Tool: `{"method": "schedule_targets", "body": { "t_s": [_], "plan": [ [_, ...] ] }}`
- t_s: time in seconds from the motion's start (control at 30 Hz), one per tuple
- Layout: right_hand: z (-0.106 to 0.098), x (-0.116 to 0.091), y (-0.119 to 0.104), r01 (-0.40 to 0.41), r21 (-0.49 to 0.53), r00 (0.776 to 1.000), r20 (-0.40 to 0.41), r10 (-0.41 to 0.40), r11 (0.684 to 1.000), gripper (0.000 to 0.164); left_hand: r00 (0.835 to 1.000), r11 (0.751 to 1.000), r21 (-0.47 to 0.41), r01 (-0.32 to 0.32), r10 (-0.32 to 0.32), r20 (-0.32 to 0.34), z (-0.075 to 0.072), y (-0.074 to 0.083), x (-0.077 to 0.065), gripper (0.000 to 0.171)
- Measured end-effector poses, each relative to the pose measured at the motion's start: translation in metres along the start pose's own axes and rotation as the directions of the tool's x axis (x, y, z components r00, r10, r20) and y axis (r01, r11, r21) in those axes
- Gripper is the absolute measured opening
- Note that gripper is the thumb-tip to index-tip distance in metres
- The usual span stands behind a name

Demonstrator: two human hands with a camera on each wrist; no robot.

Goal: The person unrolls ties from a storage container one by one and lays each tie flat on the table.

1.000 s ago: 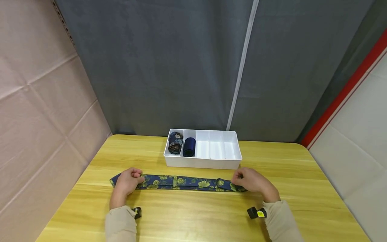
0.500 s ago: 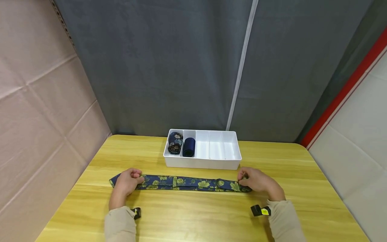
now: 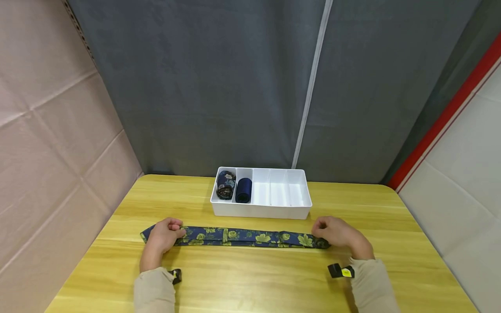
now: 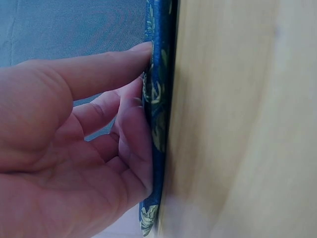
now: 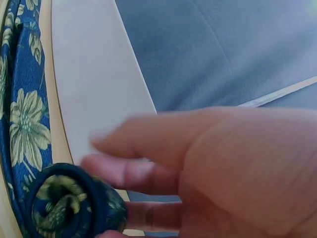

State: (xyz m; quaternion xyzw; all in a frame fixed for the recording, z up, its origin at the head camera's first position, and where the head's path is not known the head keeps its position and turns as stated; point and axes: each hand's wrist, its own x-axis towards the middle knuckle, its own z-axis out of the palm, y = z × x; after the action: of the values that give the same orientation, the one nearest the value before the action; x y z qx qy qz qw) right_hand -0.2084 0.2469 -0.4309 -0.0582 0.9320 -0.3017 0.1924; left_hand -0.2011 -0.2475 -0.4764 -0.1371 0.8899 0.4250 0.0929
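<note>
A navy necktie (image 3: 250,235) with yellow-green flowers lies stretched from left to right across the table, its far end wound into a small roll (image 5: 67,203). My left hand (image 3: 162,237) holds the necktie near its pointed left tip, thumb and bent fingers against the cloth in the left wrist view. At the other end, my right hand (image 3: 338,232) has its fingers curled about the roll. The right wrist view has thumb and forefinger blurred above the roll, with other fingers behind it. Part of the necktie is hidden under my left hand.
Behind the necktie stands a white divided box (image 3: 262,211). Its two left compartments hold a dark flowered roll (image 3: 225,184) and a plain navy roll (image 3: 243,190). A grey curtain (image 3: 219,87) hangs behind the wooden table (image 3: 242,278).
My right hand and the rolled end have shifted to the right, and more of the flat necktie shows beside them. My left hand has stayed in place.
</note>
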Motion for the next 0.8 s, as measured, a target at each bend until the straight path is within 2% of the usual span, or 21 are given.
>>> {"method": "schedule_targets", "body": {
  "t_s": [0.1, 0.2, 0.43, 0.57, 0.63, 0.8],
  "plan": [
    [-0.0018, -0.0001, 0.0034, -0.054, 0.011, 0.997, -0.054, 0.054, 0.998, 0.025, 1.000, 1.000, 0.002, 0.001, -0.001, -0.002, 0.0001, -0.0003, 0.0000, 0.033],
    [-0.0044, -0.0005, 0.0058, -0.064, 0.015, 0.996, -0.069, 0.065, 0.998, 0.029, 1.000, 1.000, 0.002, 0.006, -0.006, -0.001, 0.0000, -0.0005, -0.0002, 0.033],
    [-0.0078, -0.0007, 0.0093, -0.011, 0.013, 1.000, -0.019, 0.011, 1.000, 0.019, 1.000, 1.000, 0.000, 0.006, -0.006, 0.004, -0.0004, -0.0001, 0.0001, 0.033],
    [-0.0069, -0.0004, 0.0100, 0.018, 0.017, 1.000, 0.009, -0.018, 1.000, 0.024, 1.000, 1.000, 0.000, 0.002, -0.002, 0.005, -0.0003, -0.0003, 0.0004, 0.033],
    [-0.0061, -0.0005, 0.0095, 0.015, 0.020, 1.000, 0.016, -0.015, 1.000, 0.024, 1.000, 1.000, -0.005, 0.001, -0.001, 0.007, -0.0002, -0.0003, 0.0004, 0.033],
    [-0.0059, -0.0016, 0.0096, -0.018, 0.014, 1.000, 0.004, 0.018, 1.000, 0.010, 1.000, 1.000, -0.008, 0.007, -0.007, 0.009, -0.0001, -0.0004, -0.0002, 0.034]
  ]
}}
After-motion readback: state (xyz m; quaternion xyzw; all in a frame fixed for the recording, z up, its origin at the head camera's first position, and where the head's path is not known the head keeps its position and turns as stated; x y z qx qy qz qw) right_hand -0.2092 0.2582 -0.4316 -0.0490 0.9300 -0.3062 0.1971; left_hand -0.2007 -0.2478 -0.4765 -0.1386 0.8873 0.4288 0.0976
